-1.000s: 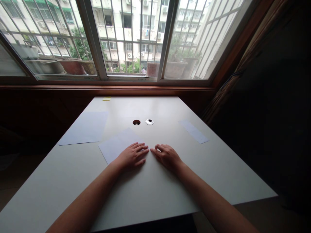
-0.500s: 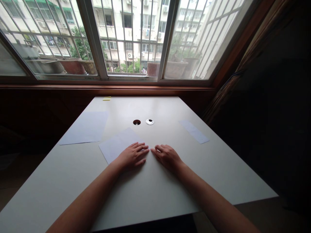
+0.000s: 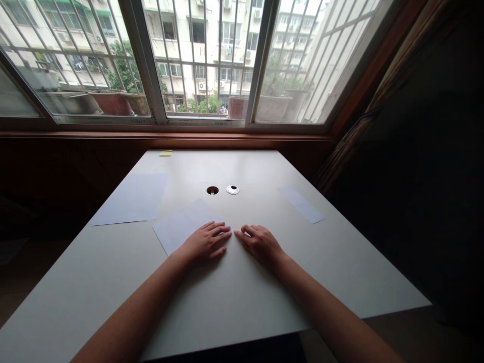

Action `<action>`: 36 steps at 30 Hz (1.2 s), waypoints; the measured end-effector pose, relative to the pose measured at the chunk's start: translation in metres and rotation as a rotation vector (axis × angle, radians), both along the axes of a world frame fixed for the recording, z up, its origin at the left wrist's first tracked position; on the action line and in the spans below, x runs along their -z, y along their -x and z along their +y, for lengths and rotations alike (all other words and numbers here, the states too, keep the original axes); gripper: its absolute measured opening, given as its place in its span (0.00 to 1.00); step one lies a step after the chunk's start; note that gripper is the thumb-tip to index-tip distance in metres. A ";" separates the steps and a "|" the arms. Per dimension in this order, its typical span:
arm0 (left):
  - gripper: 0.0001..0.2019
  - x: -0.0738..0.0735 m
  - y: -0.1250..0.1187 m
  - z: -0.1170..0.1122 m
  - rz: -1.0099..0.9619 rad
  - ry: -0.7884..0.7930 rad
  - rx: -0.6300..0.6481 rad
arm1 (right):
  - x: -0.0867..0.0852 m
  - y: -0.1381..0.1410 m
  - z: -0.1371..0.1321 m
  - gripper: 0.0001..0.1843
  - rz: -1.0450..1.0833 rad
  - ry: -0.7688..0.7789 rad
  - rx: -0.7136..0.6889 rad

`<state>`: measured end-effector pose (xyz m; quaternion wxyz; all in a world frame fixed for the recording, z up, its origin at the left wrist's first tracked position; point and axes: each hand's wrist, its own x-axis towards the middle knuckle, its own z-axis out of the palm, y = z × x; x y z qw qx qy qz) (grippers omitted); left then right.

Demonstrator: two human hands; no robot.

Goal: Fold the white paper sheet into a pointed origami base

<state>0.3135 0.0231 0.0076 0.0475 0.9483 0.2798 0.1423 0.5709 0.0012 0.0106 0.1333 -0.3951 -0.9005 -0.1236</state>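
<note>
Head view: on a white tabletop (image 3: 245,312), the left hand (image 3: 206,243) lies palm down, grip loosely spread, over the near right part of a pale sheet (image 3: 181,227). Just right, the right hand (image 3: 260,244) has its grip curled; whether it pinches anything, I cannot tell. The sheet's visible part looks unfolded; what remains is unclear. Hands and sheet lie as half a second ago.

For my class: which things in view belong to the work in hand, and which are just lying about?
Seemingly in use:
- paper sheet under the left hand
- left hand, over that sheet
- right hand, close beside it

Seemingly just lying about:
- far-left paper sheet
- narrow paper strip, right
- yellow slip
- round silvery disc
</note>
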 end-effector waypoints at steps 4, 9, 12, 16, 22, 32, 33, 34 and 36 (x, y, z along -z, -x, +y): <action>0.27 -0.001 -0.001 -0.001 0.002 -0.005 -0.002 | 0.000 0.000 0.001 0.13 0.016 0.015 0.004; 0.27 0.001 -0.001 0.000 0.000 -0.011 -0.008 | 0.002 0.001 0.002 0.13 0.030 0.022 0.001; 0.27 0.002 -0.002 0.000 -0.003 -0.018 -0.005 | 0.002 0.001 0.003 0.12 0.020 0.017 0.000; 0.27 0.001 -0.002 0.000 -0.004 -0.017 -0.017 | 0.000 0.003 0.003 0.12 0.007 0.006 0.001; 0.27 -0.001 -0.003 -0.001 -0.002 -0.019 -0.019 | -0.001 0.005 0.002 0.12 0.003 0.001 -0.003; 0.27 -0.002 -0.003 -0.002 0.017 -0.009 -0.029 | 0.001 0.002 0.001 0.13 0.052 0.025 0.008; 0.27 -0.002 -0.003 -0.002 0.018 -0.009 -0.030 | 0.002 0.002 0.001 0.13 0.066 0.030 0.013; 0.27 -0.002 -0.003 -0.002 0.018 -0.010 -0.030 | 0.003 0.002 0.002 0.13 0.078 0.036 0.019; 0.27 -0.001 -0.003 -0.001 0.020 -0.014 -0.028 | 0.004 0.002 0.003 0.13 0.092 0.047 0.027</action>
